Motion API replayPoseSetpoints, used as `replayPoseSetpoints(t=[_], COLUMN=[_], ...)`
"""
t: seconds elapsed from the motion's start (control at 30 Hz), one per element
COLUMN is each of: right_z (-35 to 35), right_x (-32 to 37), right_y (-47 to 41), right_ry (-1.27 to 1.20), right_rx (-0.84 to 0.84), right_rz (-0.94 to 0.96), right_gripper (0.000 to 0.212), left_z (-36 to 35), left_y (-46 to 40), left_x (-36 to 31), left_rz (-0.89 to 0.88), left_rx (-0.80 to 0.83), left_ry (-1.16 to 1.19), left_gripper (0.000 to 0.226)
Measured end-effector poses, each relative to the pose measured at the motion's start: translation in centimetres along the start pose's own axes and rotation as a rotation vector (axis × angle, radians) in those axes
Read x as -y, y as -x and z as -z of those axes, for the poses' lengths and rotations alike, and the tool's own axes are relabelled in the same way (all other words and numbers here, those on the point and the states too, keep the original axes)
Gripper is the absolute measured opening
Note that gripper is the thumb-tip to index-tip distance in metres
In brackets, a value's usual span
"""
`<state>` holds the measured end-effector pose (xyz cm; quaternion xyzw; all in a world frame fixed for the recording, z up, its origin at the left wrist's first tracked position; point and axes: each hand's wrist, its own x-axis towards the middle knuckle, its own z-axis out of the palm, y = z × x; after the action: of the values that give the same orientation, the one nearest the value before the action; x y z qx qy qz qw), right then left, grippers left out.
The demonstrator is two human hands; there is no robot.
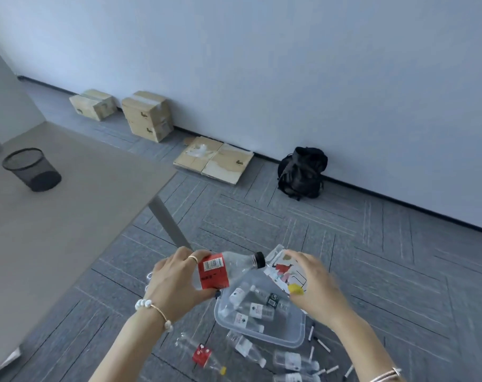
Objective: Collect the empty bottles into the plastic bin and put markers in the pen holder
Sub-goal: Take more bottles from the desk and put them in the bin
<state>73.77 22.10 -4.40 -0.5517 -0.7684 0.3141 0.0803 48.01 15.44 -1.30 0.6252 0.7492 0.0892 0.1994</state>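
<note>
My left hand (176, 279) grips an empty clear bottle with a red label and black cap (229, 267), held tilted over the clear plastic bin (289, 340) on the carpet. Several white-labelled empty bottles (257, 310) lie inside the bin. My right hand (314, 285) grips a clear bottle with a colourful picture label and yellow cap (285, 271) above the bin's right side. More empty bottles (246, 348) and a red-labelled one (202, 355) lie on the floor in front of the bin. Markers (321, 344) lie scattered to its right. A black mesh pen holder (32, 169) stands on the table.
A beige table (69, 210) fills the left side, with its grey leg (168, 219) just behind my left hand. Cardboard boxes (147, 115), flattened cardboard (215, 159) and a black backpack (302, 172) sit along the white wall. Grey carpet covers the floor.
</note>
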Motion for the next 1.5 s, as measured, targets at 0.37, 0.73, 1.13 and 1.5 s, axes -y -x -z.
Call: replayPoseSetpoints(t=[0.37, 0.73, 1.13, 1.5], right_z=[2.2, 5.1, 3.6, -2.8], right_x=[-5.3, -8.4, -5.3, 9.1], right_y=[-1.0, 2.0, 0.5, -2.7], right_ry=[-0.071, -0.089, -0.010, 0.059], right_rx=[0.053, -0.026, -0.003, 0.124], right_rz=[-0.041, -0.132, -0.042, 0.235], right_gripper=[0.074, 0.066, 0.063, 0.068], left_z=[-3.7, -9.7, -7.8, 0.7], left_y=[-2.2, -7.2, -6.5, 1.4], left_x=[-3.8, -8.6, -6.4, 4.9], left_rz=[0.075, -0.073, -0.110, 0.042], left_rx=[0.004, 0.185, 0.077, -0.122], left_ry=[-0.023, -0.108, -0.041, -0.009], left_gripper=[0.078, 0.090, 0.074, 0.067])
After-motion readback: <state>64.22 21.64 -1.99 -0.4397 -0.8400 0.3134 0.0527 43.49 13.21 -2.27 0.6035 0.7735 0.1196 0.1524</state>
